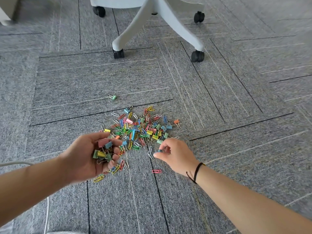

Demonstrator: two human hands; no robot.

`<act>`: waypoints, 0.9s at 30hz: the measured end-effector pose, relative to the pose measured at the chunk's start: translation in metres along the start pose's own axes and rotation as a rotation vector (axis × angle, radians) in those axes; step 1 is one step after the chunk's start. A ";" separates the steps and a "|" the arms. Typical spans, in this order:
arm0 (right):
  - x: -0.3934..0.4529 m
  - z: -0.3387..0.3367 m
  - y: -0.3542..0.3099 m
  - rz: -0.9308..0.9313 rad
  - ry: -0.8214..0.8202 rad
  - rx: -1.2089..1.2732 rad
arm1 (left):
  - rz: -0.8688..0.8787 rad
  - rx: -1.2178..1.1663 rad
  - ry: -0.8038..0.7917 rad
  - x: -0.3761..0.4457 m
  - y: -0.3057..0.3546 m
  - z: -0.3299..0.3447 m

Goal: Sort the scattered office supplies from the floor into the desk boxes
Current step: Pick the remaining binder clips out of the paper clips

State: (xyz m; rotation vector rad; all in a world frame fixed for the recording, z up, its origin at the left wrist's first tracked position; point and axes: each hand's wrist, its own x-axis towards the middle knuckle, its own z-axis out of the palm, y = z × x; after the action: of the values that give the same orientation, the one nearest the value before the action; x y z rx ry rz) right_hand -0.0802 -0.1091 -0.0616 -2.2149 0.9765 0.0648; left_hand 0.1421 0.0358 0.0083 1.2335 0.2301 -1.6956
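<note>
Grey carpet [219, 191], chair base [157, 27]; left hand [84, 159] cups binder clips [103, 149], right hand [175, 156] pinches one

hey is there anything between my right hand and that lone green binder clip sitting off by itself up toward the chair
Yes. The main pile of clips lies on the carpet between your right hand and the lone green binder clip. Nothing tall, so reaching over it should work.

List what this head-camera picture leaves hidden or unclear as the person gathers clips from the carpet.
- Desk boxes: none in the head view, so where the clips go is unknown.
- Office chair: cut off by the top edge; only base and castors show.
- Small item pinched in the right hand: mostly covered by the fingers.
- Binder clips in the left hand: the count is hidden by curled fingers.
</note>
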 end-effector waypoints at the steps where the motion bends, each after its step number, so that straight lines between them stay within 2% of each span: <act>1: 0.000 -0.004 -0.001 0.057 -0.010 0.170 | -0.001 -0.006 -0.001 0.000 0.000 0.000; 4: -0.003 -0.026 -0.005 0.344 -0.139 1.151 | 0.001 -0.010 -0.004 0.000 0.001 -0.002; 6: -0.010 -0.038 -0.005 0.362 -0.248 1.629 | 0.007 -0.009 0.001 0.001 0.001 -0.003; 8: -0.015 -0.042 -0.004 0.298 -0.311 1.836 | 0.011 -0.007 0.010 0.002 0.002 -0.003; 10: -0.015 -0.043 -0.005 0.308 -0.313 1.878 | 0.010 -0.007 0.013 0.003 0.002 -0.003; 15: -0.007 -0.042 -0.006 0.469 -0.159 1.791 | -0.003 -0.025 0.025 0.003 0.001 -0.002; 17: -0.002 -0.041 -0.004 0.517 -0.090 1.638 | -0.001 -0.023 0.029 0.003 0.001 -0.002; 19: 0.004 -0.040 -0.001 0.480 -0.018 1.264 | 0.000 -0.011 0.027 0.002 0.001 -0.001; 22: 0.012 -0.034 0.003 0.217 0.130 0.390 | -0.003 -0.005 0.023 0.002 0.001 -0.001; 23: 0.013 -0.031 0.003 0.141 0.172 0.179 | -0.005 -0.007 0.021 0.002 0.001 -0.001; 25: 0.012 -0.023 -0.001 0.116 0.184 0.032 | -0.007 -0.009 0.020 0.003 0.001 -0.002; 27: 0.012 -0.013 -0.003 0.173 0.167 -0.070 | -0.008 -0.008 0.022 0.003 0.000 -0.001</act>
State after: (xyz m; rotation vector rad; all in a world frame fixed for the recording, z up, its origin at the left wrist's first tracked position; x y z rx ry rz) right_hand -0.0729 -0.1229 -0.0542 -2.2220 1.2745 -0.0074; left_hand 0.1431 0.0351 0.0055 1.2473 0.2551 -1.6871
